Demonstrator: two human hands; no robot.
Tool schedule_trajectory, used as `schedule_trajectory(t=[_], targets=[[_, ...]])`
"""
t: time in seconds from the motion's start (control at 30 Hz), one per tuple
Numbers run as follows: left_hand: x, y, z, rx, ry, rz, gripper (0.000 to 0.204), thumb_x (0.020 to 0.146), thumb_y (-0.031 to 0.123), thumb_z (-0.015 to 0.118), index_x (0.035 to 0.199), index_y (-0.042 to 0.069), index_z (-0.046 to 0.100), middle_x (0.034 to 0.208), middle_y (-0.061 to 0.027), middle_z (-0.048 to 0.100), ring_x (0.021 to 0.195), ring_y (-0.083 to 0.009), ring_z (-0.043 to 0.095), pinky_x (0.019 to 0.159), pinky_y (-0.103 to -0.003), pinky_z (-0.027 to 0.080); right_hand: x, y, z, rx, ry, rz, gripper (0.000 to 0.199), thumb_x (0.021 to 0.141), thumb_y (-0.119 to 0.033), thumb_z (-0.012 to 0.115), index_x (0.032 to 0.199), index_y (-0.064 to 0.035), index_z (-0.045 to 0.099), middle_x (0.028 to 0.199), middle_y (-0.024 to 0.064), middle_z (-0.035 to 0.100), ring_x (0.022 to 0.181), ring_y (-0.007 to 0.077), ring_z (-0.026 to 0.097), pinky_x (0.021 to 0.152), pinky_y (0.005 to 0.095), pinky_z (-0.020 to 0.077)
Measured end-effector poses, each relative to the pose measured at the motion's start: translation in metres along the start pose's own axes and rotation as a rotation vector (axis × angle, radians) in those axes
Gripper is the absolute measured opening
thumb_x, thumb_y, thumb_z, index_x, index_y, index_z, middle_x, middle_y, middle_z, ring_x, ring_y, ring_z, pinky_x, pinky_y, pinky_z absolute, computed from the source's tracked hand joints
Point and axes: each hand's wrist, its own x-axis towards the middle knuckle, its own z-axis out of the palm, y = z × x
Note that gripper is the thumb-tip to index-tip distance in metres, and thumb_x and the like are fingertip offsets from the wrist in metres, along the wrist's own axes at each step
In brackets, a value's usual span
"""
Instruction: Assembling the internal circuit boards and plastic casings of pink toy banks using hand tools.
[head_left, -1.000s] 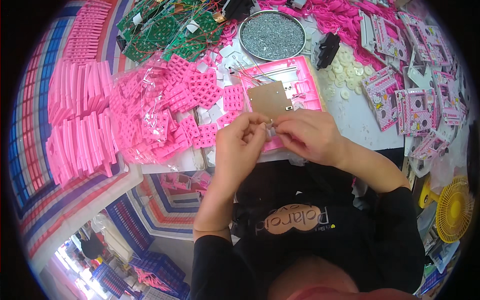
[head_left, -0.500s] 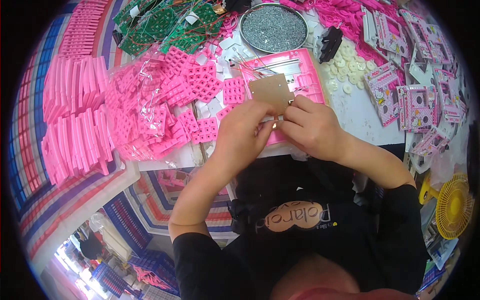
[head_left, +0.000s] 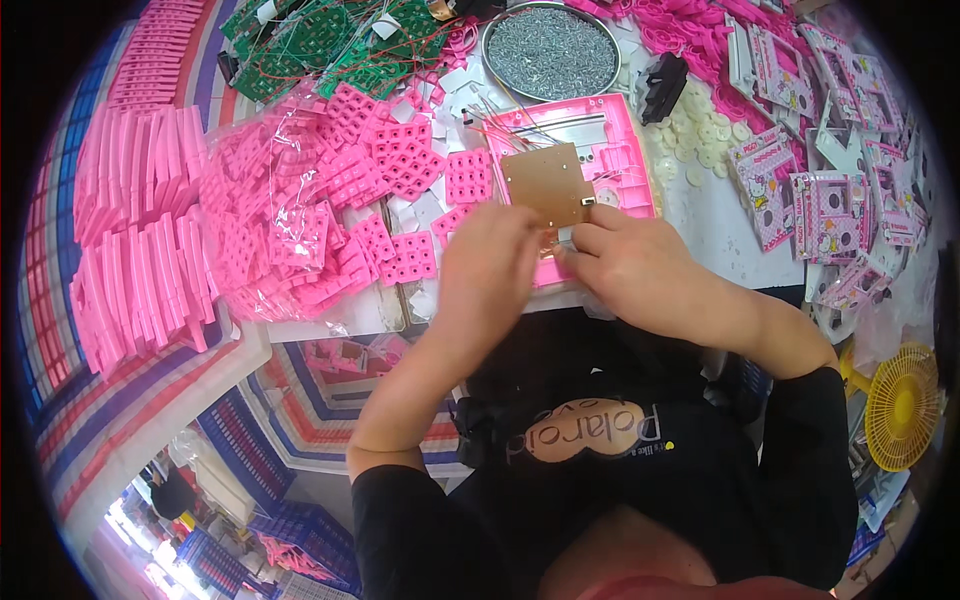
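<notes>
Pink case (head_left: 625, 165) sits open-side up at the table's near edge, straight ahead of you; take it as clock centre. Its side walls run roughly 11:30 to 5:30, top end leaning a touch left; your hands cover the lower corners, so can't swear to the long axis. Brown board (head_left: 545, 180) lies over the case's left and middle part, near square, no clear long axis, side edges also about 11:30 to 5:30. Silver connector (head_left: 588, 201) is at the board's 4 o'clock edge. Thin wires (head_left: 500, 128) fan out toward 10 o'clock.

Your left hand (head_left: 487, 262) is at 7 o'clock, fingers bent toward 1, tips blurred at the board's lower edge; can't tell if they're apart or pinching. Your right hand (head_left: 640, 262) is at 5 o'clock, fingers curled toward 10, thumb and forefinger close together beside a small whitish piece (head_left: 566, 235); can't tell if they clamp it.

Around the case: screw dish (head_left: 552, 52) at 12, black part (head_left: 662, 88) at 1, pale discs (head_left: 700, 135) at 2, printed panels (head_left: 832, 218) at 3, yellow fan (head_left: 902, 407) at 4, pink button pads (head_left: 405, 160) at 9, green circuit boards (head_left: 330, 50) at 10.
</notes>
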Motion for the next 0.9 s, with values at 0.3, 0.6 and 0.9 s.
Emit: schedule_trajectory(t=[0.3, 0.6, 0.9], targets=[[-0.039, -0.004, -0.024, -0.033, -0.1, -0.142, 0.009, 0.088, 0.005, 0.072, 0.085, -0.001, 0.065, 0.101, -0.0095, 0.062, 0.085, -0.019, 0.057, 0.073, -0.032, 0.045, -0.005, -0.001, 0.01, 0.064, 0.154, 0.085, 0.031, 0.081, -0.017, 0.072, 0.111, -0.0085, 0.07, 0.086, 0.0023, 0.06, 0.083, 0.0216, 0.061, 0.067, 0.0341, 0.0534], [0.028, 0.001, -0.015, -0.916, -0.081, -0.658, 0.019, 0.1, 0.01, 0.058, 0.092, -0.003, 0.069, 0.085, -0.01, 0.071, 0.063, -0.0096, 0.062, 0.058, -0.022, 0.049, -0.002, -0.002, 0.0, 0.06, -0.063, -0.008, 0.041, 0.087, -0.028, 0.071, 0.124, -0.0099, 0.064, 0.092, 0.0059, 0.06, 0.089, 0.0243, 0.06, 0.069, 0.0372, 0.0528], [-0.006, 0.012, -0.031, -0.865, -0.195, -0.461, 0.027, 0.091, -0.007, 0.062, 0.118, -0.01, 0.064, 0.113, -0.0139, 0.068, 0.095, -0.015, 0.066, 0.083, -0.03, 0.056, -0.01, 0.025, 0.008, 0.28, 0.047, -0.009, 0.024, 0.088, -0.025, 0.07, 0.103, -0.0074, 0.073, 0.082, 0.005, 0.059, 0.08, 0.0263, 0.061, 0.068, 0.0382, 0.0526]])
